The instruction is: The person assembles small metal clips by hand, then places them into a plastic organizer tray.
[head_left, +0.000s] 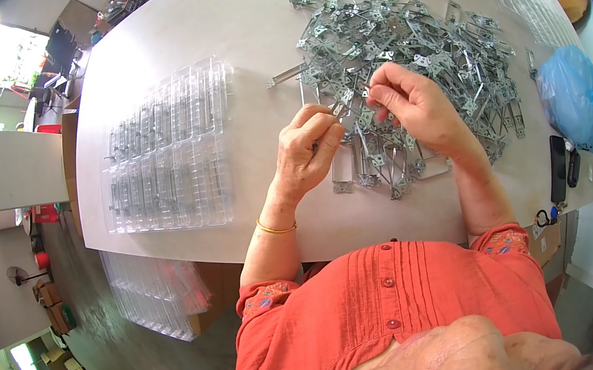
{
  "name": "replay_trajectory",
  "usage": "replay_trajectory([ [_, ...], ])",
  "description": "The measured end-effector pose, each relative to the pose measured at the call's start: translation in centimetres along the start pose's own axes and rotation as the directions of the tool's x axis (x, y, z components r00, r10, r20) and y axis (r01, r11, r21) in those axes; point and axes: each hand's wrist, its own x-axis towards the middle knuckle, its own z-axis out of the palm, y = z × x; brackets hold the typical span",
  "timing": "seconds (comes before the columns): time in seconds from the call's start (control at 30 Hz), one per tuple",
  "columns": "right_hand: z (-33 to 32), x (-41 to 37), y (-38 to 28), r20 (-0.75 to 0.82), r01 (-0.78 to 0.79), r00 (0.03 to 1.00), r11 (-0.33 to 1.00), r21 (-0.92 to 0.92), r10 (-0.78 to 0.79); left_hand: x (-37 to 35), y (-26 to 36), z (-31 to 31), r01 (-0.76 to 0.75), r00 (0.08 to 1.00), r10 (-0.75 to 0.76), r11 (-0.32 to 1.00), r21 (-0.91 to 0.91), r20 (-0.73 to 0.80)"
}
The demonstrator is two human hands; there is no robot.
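Observation:
My left hand (309,147) is closed, fingers curled and thumb pressed in, on a metal bracket (315,145) that is mostly hidden by the fingers. Just to its right, my right hand (413,104) is closed in a pinch between thumb and forefinger; whatever lies in that pinch is too small to make out. Both hands hover over the near left side of a big heap of silvery metal brackets (397,37), long thin frames with small plates at their ends. The heap blends with whatever is near my fingertips.
Clear plastic trays (164,150) with compartments, metal parts in them, lie left on the pale table (243,5). More trays (531,1) sit far right. A blue plastic bag (574,100), a black phone (557,169) and keys (543,218) line the right edge. Trays (150,294) stand below the left edge.

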Motion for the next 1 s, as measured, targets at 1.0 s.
replay_trajectory([
  [1.0, -0.2, -0.8, -2.1, -0.097, 0.261, 0.964, 0.951, 0.165, -0.248, 0.7, 4.8, -1.7, -0.156, 0.986, 0.137, 0.953, 0.26, 0.093],
])
